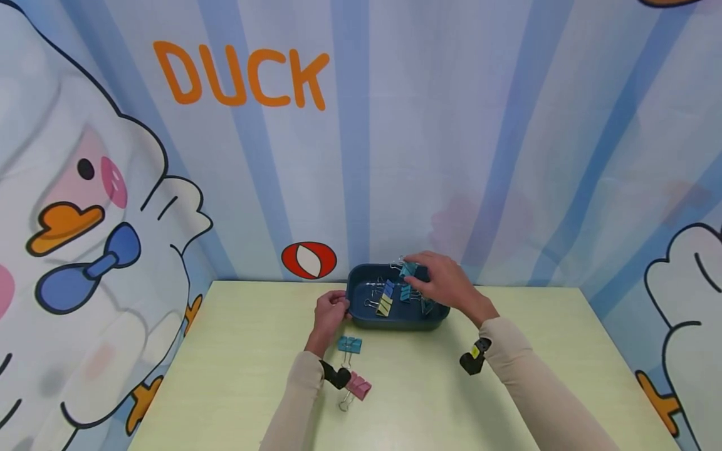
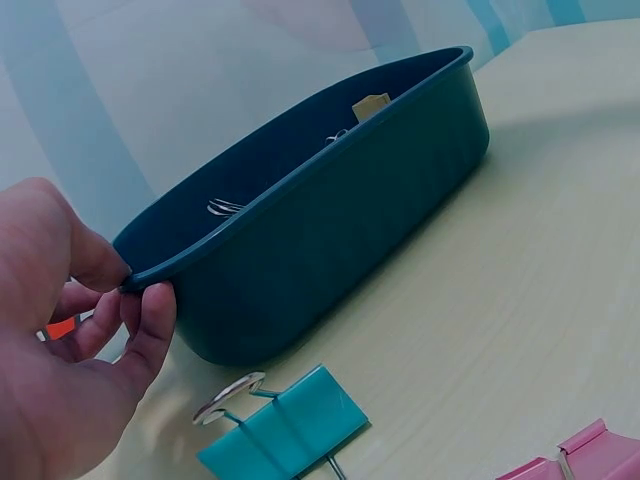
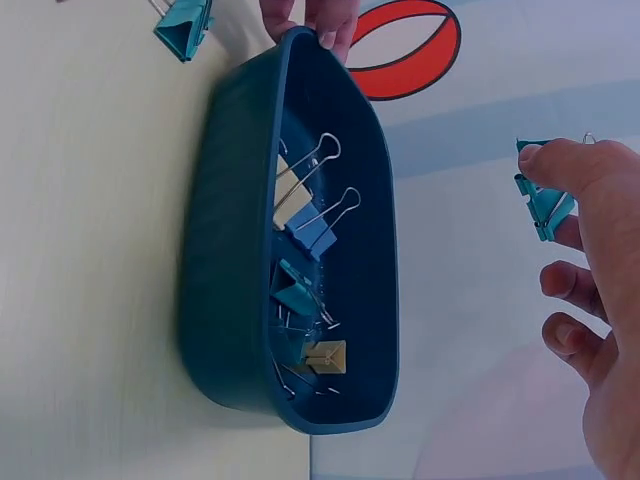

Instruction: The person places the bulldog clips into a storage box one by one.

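Note:
A dark blue plastic bin (image 1: 395, 324) stands at the table's back edge with several binder clips inside, among them a yellow clip (image 1: 384, 305) and a blue clip (image 3: 313, 232). My left hand (image 1: 329, 313) pinches the bin's left rim between thumb and fingers, as the left wrist view shows. Above the bin's back right side, my right hand (image 1: 448, 283) holds a teal binder clip (image 3: 546, 205) between thumb and forefinger; its other fingers are loosely bent. Outside the bin, near my left wrist, lie another teal binder clip (image 2: 290, 428) and a pink binder clip (image 1: 358, 385).
The pale yellow table (image 1: 530, 351) reaches back to a fabric backdrop (image 1: 395, 138) printed with stripes, ducks and lettering. The backdrop rises right behind the bin. Small black wrist cameras (image 1: 472, 363) are worn on both wrists.

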`<state>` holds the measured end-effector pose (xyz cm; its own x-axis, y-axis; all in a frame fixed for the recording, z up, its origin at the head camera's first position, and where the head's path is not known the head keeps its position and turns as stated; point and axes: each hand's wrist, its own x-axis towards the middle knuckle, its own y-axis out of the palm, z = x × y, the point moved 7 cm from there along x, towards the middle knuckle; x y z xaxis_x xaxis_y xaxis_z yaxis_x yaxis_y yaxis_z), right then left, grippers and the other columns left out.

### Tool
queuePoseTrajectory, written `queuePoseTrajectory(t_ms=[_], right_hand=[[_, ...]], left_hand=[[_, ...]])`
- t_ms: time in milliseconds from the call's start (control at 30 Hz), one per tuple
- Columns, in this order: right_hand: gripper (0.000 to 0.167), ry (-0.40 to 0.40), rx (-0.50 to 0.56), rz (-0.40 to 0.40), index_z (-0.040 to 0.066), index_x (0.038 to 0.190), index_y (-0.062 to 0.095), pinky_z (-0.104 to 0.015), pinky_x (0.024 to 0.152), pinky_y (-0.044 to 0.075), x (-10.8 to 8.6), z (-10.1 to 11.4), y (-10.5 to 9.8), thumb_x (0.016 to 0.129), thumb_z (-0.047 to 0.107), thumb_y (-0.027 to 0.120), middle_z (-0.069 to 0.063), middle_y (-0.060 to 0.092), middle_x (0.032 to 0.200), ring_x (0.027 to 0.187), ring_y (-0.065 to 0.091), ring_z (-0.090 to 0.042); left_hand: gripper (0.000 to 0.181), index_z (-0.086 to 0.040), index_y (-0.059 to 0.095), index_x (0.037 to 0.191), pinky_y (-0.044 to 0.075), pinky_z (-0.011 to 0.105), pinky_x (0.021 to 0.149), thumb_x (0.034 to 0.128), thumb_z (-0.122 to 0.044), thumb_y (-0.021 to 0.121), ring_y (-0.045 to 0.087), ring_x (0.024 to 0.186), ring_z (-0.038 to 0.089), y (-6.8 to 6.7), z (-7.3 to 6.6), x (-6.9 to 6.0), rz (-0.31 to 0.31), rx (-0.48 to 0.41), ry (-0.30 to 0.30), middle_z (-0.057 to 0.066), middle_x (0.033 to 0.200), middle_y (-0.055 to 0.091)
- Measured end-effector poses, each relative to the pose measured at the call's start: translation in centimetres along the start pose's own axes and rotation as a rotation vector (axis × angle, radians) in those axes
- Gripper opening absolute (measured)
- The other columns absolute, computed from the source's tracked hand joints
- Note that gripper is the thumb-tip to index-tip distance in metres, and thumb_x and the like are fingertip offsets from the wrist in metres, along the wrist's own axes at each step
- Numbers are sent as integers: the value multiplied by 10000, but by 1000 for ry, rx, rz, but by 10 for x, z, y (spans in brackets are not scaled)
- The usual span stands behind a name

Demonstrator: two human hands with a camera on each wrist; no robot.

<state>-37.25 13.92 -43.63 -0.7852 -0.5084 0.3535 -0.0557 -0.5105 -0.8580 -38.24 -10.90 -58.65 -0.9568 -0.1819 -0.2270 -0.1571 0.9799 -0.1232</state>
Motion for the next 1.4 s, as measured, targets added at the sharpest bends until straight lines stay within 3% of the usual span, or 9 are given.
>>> queuePoseTrajectory(t_ms=[167, 233, 467, 767, 833, 1067, 1333, 1400], right_hand=[[452, 12, -8, -4, 82, 1376, 662, -525, 858, 550, -1, -1, 1, 973, 272, 735, -134, 677, 1307, 767, 647, -219], [465, 19, 5, -5, 90, 1389, 654, -524, 833, 551, -2, -1, 2, 971, 275, 738, -136, 669, 1316, 779, 654, -255], [614, 42, 41, -11, 125, 1477, 579, -455, 753, 551, -4, -3, 2, 949, 387, 752, -138, 587, 1433, 673, 553, -104], [583, 32, 54, -3, 125, 1446, 602, -397, 693, 538, -8, 2, 5, 950, 393, 750, -114, 606, 1403, 690, 557, -111], [578, 30, 56, 7, 132, 1443, 605, -395, 688, 536, -10, 4, 9, 952, 403, 746, -104, 607, 1396, 701, 570, -131], [566, -5, 63, 59, 142, 1412, 640, -487, 896, 568, -22, 25, 27, 946, 448, 738, -90, 624, 1379, 974, 698, -218], [539, -112, 45, 134, 140, 1382, 663, -474, 968, 553, -40, 55, 56, 961, 475, 710, -62, 657, 1339, 1175, 660, -240], [531, -123, 67, 160, 148, 1382, 663, -444, 949, 564, -45, 61, 65, 968, 478, 701, -37, 661, 1329, 1161, 664, -215]], left_hand=[[298, 44, 623, 1300, 589, 279, 758, 1021, -45, 570, 607, 835, 213, 0, -1, 0, -1, -1, 0, 162, 1108, 640], [293, 43, 626, 1295, 589, 279, 756, 1021, -44, 571, 606, 831, 212, 0, 0, 0, -2, -4, -2, 162, 1106, 641], [289, 41, 628, 1293, 589, 282, 753, 1021, -38, 569, 606, 829, 214, 0, 2, 0, -2, -12, -7, 162, 1108, 636], [297, 37, 629, 1300, 584, 268, 742, 1021, -46, 569, 605, 845, 219, 0, 1, 1, -8, -3, -12, 161, 1113, 639], [297, 37, 629, 1300, 582, 261, 737, 1022, -47, 568, 605, 846, 218, 0, 1, 1, -8, -2, -12, 159, 1113, 638], [296, 45, 630, 1293, 582, 257, 725, 1018, -45, 570, 603, 821, 210, 0, 1, 1, -8, -1, -3, 161, 1105, 639], [279, 31, 638, 1279, 587, 272, 736, 1019, -47, 573, 605, 833, 216, 0, 1, 2, -12, 4, -4, 158, 1105, 639], [278, 29, 640, 1276, 584, 266, 730, 1018, -49, 573, 607, 835, 221, 0, 1, 2, -14, 5, -2, 161, 1106, 641]])
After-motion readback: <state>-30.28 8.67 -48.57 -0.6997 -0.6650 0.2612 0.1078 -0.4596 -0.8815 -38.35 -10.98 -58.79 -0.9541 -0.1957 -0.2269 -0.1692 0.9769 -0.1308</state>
